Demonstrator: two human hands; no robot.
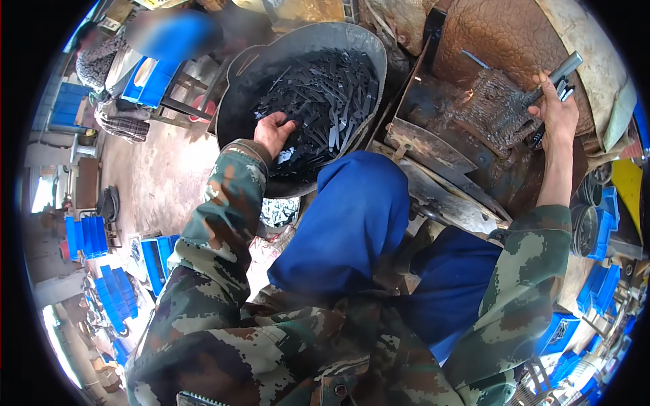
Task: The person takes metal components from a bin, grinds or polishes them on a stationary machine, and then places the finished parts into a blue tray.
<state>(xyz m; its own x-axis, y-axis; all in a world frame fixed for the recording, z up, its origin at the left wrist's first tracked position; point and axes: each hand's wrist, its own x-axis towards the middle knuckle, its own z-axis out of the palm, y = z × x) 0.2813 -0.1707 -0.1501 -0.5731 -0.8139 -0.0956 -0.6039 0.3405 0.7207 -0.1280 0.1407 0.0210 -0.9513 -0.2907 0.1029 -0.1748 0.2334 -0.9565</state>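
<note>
My left hand (273, 133) reaches into a large dark tub (237, 128), its fingers curled down among flat dark metal strips (332, 95). Whatever its fingertips grip is hidden against the dark pile. Over on the right, my right hand (558, 116) is closed around a grey metal bar (567, 68), which sticks out above the thumb side. Several short dark metal pieces show beside its fingers. Just left of that hand lies a rough, brown, mud-crusted block (497, 111) inside a rusty open metal box (440, 152).
A bent metal plate (437, 145) edges the box near my knees. Below the tub stands a container of small shiny pieces (279, 212). Blue bins (115, 294) line the left, with more blue bins (598, 287) at right. A person (101, 64) is at the far left.
</note>
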